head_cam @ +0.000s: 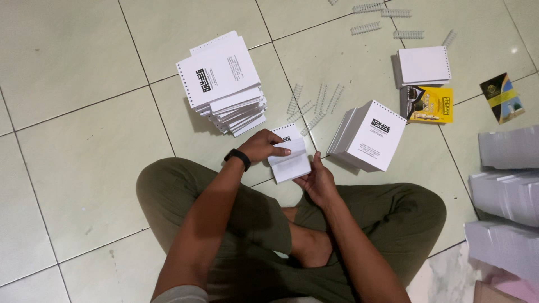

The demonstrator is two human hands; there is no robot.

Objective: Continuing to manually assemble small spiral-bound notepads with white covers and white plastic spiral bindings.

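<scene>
Person sat cross-legged on a pale tiled floor [73, 185], olive trousers, seen from above. No real containers in view, only stacks.

Far left: a messy stack of white punched booklets [223, 81], top cover white with black print, lower ones fanned out toward the right. Just right of it, a loose cluster of wire binding combs [313, 106] lay on the tile.

Centre: the small white booklet [289, 161] sat between both hands, just in front of the knees, low over the floor; could not tell if it touched the tile. The left hand [262, 147], black watch on the wrist, was curled over the booklet's left edge, fingers closed on the top pages and lifting a flap of them. The right hand [318, 182] cupped the booklet's lower right corner from below, fingers narrow, thumb against the edge. Both forearms angled inward from the lap.

Right of that: a second stack of white booklets [368, 134], tidy, tilted. Further back, more wire combs [387, 22] in a row, a smaller white punched pad [422, 66], and a yellow cover sheet [429, 104] just under it. A dark card [501, 96] lay apart. Far right edge: piles of plain white paper [505, 185], partly cropped.
</scene>
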